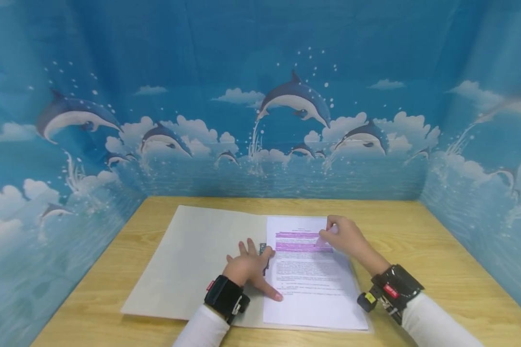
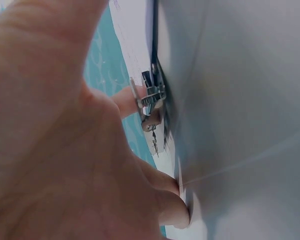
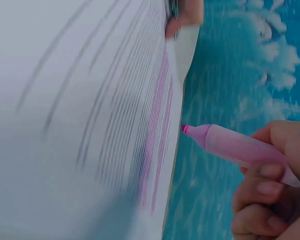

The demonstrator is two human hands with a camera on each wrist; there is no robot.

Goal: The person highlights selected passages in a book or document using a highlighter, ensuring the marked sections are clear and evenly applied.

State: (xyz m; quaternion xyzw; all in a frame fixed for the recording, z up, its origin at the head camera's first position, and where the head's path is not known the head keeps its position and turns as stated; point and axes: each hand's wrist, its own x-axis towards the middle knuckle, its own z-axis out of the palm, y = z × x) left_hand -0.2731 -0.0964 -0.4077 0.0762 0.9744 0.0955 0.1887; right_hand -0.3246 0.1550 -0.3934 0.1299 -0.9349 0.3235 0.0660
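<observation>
A pink highlighter [image 3: 230, 144] is held between the thumb and curled fingers of my right hand [image 1: 346, 237]. Its pink tip [image 3: 185, 128] appears just off the paper in the right wrist view. Printed sheets [image 1: 312, 308] lie in the right half of an open folder [image 1: 191, 260], with purple-pink highlighted bands [image 1: 304, 247] across the upper text. My left hand [image 1: 247, 270] rests with fingers spread over the folder's middle and the sheets' left edge. Beside its fingers is a metal clip [image 2: 152, 92] at the folder's spine.
The folder lies on a wooden table [image 1: 451, 270]. A blue curtain [image 1: 243, 48] printed with dolphins stands behind and along both sides. Black wrist cameras [image 1: 227, 296] are strapped on both wrists, and the right one [image 1: 395, 289] is near the sheets' right edge.
</observation>
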